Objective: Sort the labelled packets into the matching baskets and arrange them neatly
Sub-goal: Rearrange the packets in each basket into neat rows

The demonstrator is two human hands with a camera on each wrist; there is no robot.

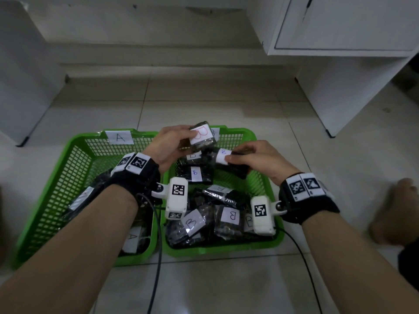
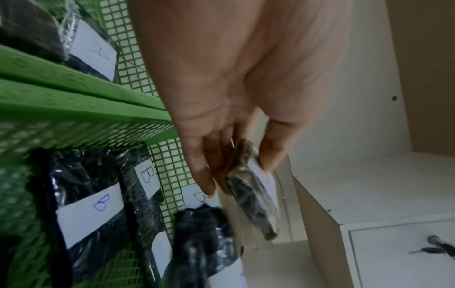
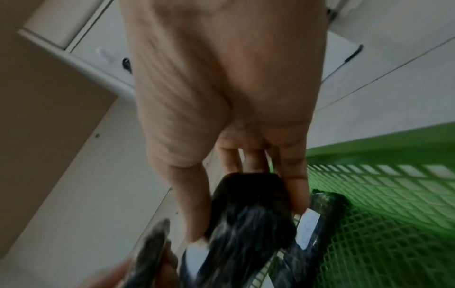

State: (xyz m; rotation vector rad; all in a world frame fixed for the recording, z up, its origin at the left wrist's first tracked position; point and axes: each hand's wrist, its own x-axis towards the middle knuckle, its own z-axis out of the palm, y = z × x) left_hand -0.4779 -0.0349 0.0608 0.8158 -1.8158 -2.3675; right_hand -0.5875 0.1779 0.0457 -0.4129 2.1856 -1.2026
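Danger here: both packets ride over the crowded green mesh basket marked B (image 1: 260, 177), and a thin pinch could drop one crooked. Left hand (image 1: 169, 145) pinches the dark plastic-wrapped packet with the red B label (image 1: 202, 136); right hand (image 1: 254, 160) clasps another dark packet, blue-lettered, probably B (image 1: 223, 158).

Two green mesh baskets sit side by side on the floor: basket A (image 1: 68, 177) on the left holds a few dark A packets (image 1: 132, 239), basket B (image 1: 260, 184) holds jumbled B packets (image 1: 229, 219); a red-lettered B packet (image 1: 202, 136) and a blue-lettered B packet (image 1: 226, 160) are held above basket B
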